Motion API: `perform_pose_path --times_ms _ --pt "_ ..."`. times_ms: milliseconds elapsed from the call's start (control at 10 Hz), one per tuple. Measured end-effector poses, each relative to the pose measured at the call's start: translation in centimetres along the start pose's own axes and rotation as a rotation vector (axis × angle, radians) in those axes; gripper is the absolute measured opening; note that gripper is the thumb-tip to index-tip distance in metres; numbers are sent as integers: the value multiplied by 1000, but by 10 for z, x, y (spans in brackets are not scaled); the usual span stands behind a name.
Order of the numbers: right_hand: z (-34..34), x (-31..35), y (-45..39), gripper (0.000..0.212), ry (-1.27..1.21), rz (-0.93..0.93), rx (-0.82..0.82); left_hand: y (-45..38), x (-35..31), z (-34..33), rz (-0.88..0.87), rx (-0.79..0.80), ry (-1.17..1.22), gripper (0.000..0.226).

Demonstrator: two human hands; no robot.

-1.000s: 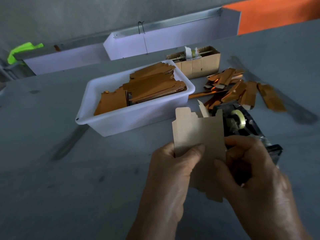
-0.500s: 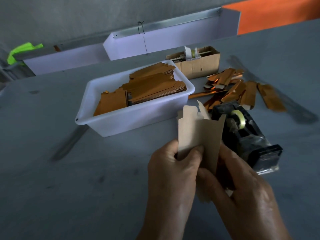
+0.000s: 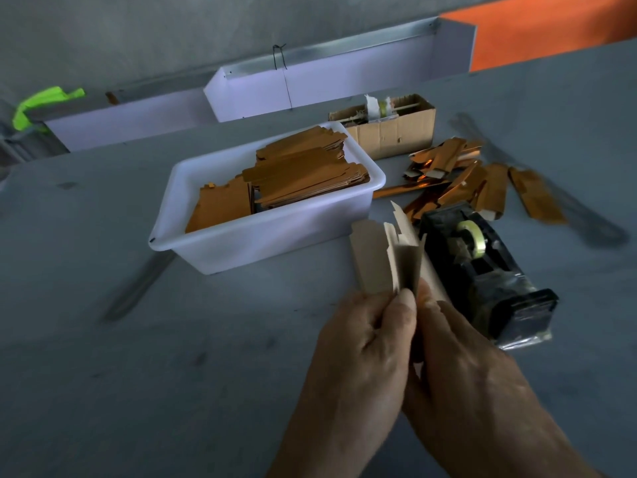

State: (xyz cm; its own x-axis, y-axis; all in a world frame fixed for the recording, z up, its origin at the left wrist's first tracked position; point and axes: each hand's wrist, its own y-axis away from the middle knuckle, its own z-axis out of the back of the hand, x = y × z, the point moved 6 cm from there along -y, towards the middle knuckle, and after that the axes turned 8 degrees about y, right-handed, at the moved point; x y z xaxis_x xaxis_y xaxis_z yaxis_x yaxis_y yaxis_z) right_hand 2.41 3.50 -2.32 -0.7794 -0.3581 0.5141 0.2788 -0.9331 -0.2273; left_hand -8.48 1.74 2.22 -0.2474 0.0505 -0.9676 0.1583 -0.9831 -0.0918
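A small beige card box blank (image 3: 381,260), half folded into a tube, stands upright above the grey table. My left hand (image 3: 365,343) grips its lower left side, thumb on the front panel. Pressed close beside it, my right hand (image 3: 462,367) holds the right panel from behind. The blank's lower end is hidden between the two hands. A black tape dispenser (image 3: 482,270) with a roll of clear tape (image 3: 472,236) sits just right of the blank.
A white plastic tub (image 3: 269,236) with stacked orange-gold flat blanks (image 3: 303,174) stands behind the hands. Loose gold blanks (image 3: 482,181) lie at the right, behind the dispenser. A small cardboard box (image 3: 389,132) and white troughs (image 3: 327,81) sit at the back.
The flat blank has been folded inward into a narrower tube shape. Both hands have drawn together and my right hand has shifted left, uncovering the tape dispenser.
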Motion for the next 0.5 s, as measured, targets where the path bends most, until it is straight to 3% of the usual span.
perform_pose_path --times_ms 300,400,500 --pt "44 12 -10 60 -309 -79 85 -4 3 4 84 251 181 46" --pt "45 16 -12 35 -434 -131 152 -5 10 3 173 215 286 37" --pt "40 10 -11 19 -536 -158 199 -7 14 11 128 78 168 35"
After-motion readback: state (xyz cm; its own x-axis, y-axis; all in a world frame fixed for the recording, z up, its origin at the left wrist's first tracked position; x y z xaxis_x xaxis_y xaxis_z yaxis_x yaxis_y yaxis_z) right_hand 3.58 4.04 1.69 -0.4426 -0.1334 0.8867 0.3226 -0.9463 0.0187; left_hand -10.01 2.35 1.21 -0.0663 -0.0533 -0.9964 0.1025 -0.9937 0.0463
